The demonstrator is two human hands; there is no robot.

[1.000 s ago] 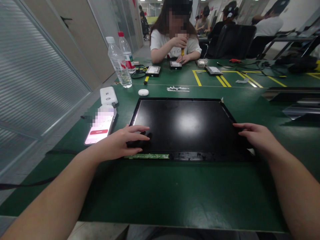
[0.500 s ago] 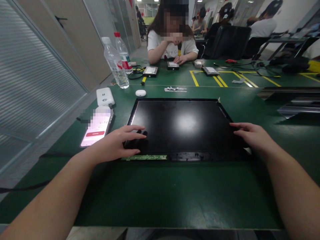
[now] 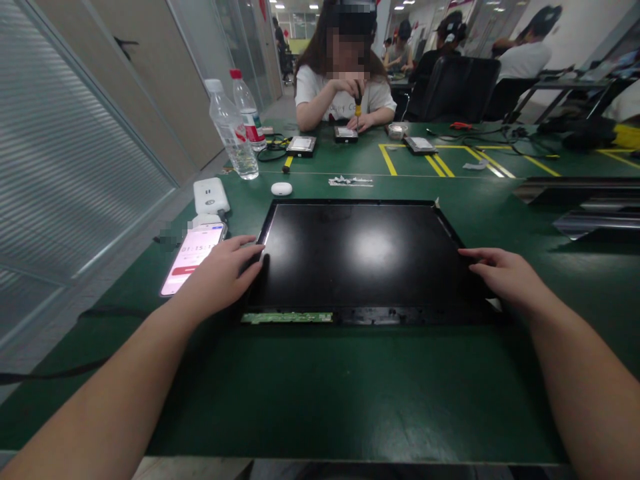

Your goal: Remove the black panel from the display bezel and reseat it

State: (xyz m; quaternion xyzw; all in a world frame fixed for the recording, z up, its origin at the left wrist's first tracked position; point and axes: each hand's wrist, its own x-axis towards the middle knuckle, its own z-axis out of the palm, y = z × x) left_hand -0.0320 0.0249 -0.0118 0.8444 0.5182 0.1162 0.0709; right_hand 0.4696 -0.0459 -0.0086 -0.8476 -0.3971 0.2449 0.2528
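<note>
A black LCD screen panel (image 3: 320,267) lies flat on the green table in front of me, with light glaring off its surface. Along its near edge on the left runs a narrow green circuit board (image 3: 287,318). At the panel's left edge is my left hand (image 3: 227,270), its fingers stretched out and apart, the tips by the frame. My right hand (image 3: 505,273) grips the panel's right edge with thumb and forefinger; its other fingers are mostly hidden. A phone (image 3: 193,257) with a lit screen lies just beyond my left wrist.
Beyond the phone lies a white power bank (image 3: 211,197); two bottles (image 3: 235,137) stand farther back. A white earbud case (image 3: 281,189) and scraps (image 3: 351,181) lie behind the panel. Metal strips (image 3: 595,223) sit right. Across the table, a person (image 3: 345,100) holds a screwdriver over a hard drive (image 3: 345,134).
My left hand has drawn back leftward from over the panel's surface to its left edge, uncovering the green board's end. My right hand and the panel stay in place.
</note>
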